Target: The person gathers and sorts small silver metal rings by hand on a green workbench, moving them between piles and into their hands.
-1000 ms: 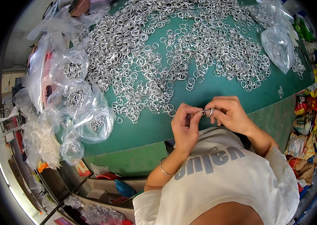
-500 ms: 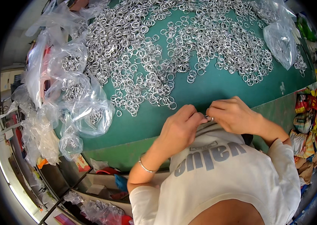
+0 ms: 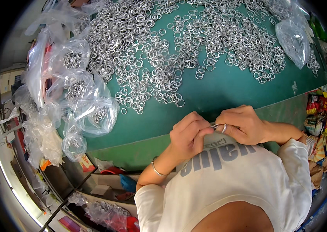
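My left hand (image 3: 189,133) and my right hand (image 3: 242,124) meet close to my chest, just off the near edge of the green table. Both are closed in a pinch, fingertips nearly touching. Between them is a small silver metal ring (image 3: 224,128), lying against my right thumb. A thin bit of similar metal shows at my left fingertips, partly hidden by the fingers. Beyond the hands, a wide heap of silver metal rings (image 3: 163,79), like split key rings, spreads across the green tabletop (image 3: 144,125).
Clear plastic bags (image 3: 90,112) with rings inside crowd the table's left side. Another clear bag (image 3: 293,42) lies at the far right. Below on the left stand shelves with bags and boxes (image 3: 101,189). Colourful packets (image 3: 314,123) hang or pile at the right.
Both hands have come slightly down, nearer my body, still pinched together. More of the ring at my right thumb shows. The whole view has shifted a little; the heap looks the same.
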Motion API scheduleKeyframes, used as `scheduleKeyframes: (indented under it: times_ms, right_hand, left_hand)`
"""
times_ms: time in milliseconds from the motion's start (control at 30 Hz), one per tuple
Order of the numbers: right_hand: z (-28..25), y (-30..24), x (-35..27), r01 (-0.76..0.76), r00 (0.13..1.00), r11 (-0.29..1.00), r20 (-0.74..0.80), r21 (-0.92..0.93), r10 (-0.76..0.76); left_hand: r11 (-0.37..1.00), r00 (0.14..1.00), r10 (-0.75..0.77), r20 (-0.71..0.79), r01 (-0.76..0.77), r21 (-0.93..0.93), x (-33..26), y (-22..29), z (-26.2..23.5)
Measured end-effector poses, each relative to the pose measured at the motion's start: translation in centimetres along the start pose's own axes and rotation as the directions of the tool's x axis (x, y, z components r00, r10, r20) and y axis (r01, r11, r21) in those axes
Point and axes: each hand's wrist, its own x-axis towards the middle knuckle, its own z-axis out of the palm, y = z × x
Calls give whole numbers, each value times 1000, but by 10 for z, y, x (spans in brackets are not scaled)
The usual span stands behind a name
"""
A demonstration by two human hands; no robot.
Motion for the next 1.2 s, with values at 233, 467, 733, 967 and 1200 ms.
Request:
scheduleKeyframes:
  times_ms: [233, 467, 733, 967, 1200]
  right_hand:
    - [-6, 5, 9, -91, 990, 983, 88, -162, 106]
    - [7, 4, 7, -119, 993, 970, -2, -211, 121]
    - [1, 8, 7, -69, 996, 918, 31, -390, 88]
    - [-2, 7, 9, 41, 996, 918, 83, -395, -8]
    - [-8, -3, 12, 273, 960, 812, 96, -516, -262]
  left_hand:
    - [921, 906, -377, 191, 388, -24, 14, 0, -15]
    - [613, 665, -694, 274, 746, -259, 20, -1, -14]
    - [862, 855, -507, 107, 500, 87, 13, 6, -8]
    - [898, 953, 107, 285, -215, 383, 16, -4, -12]
    - [864, 864, 159, 477, -356, 356, 27, 11, -27]
